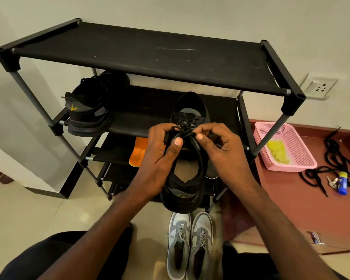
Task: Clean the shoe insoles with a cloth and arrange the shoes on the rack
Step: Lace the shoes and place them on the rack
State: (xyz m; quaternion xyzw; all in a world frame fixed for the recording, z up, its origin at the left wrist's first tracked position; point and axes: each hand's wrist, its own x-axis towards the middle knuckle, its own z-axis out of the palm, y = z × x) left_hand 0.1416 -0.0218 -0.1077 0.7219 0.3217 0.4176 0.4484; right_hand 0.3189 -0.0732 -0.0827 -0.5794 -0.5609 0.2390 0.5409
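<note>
A black shoe rack stood against a pale wall on a cream tiled floor. Right of the rack, a pink basket holding a yellow cloth sat on a reddish-brown surface beside loose black laces. In front of the rack, a black shoe was held up, heel toward the camera. The left hand and right hand each pinched its lace between thumb and curled fingers. A grey pair stood below.
</note>
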